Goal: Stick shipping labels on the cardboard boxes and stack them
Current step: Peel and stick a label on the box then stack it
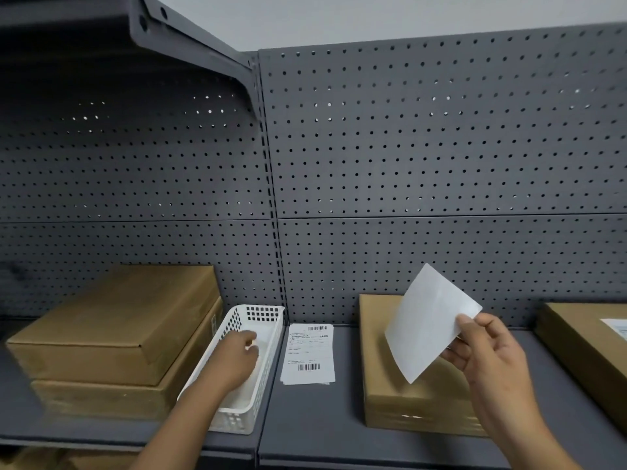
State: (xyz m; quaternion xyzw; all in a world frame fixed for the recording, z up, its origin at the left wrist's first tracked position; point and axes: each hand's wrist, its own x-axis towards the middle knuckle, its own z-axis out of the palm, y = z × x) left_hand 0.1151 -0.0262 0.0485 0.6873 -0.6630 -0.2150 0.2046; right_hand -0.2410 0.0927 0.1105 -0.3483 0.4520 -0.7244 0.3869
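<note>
- While the right hand (pixel 488 361) pinches a white label sheet (pixel 431 323) by one corner between thumb and fingers, the sheet stands raised and tilted above the middle cardboard box (pixel 376 368). Its blank side faces the camera. It is probably held clear so that nothing touches it before it is aimed.
- The middle cardboard box lies flat on the grey shelf (pixel 305 418), its long side running away from the viewer. The visible part of its top carries no label, so I judge it the next box to be labelled.
- The left hand (pixel 237 354) reaches into the white plastic basket (pixel 264 315) with its fingers curled downward. It is blurred, and I cannot tell whether it has hold of anything.
- White sheets line the basket floor. They may be peeled backing dropped there, but that is a guess.
- A pile of printed shipping labels (pixel 308 354) lies barcode-up on the shelf between the basket and the middle box. Either hand could reach it.
- At left, just beside the basket, the upper stacked box (pixel 112 313) sits skewed on the lower stacked box (pixel 101 398). No label shows on the upper one's top, so this may be the waiting supply.
- At the right edge is another box (pixel 583 344), partly out of frame, with a stuck label (pixel 615 327) on top. It reads as finished.
- Risk: a sheet held by one corner curves, and it may land crooked or fold on itself.
</note>
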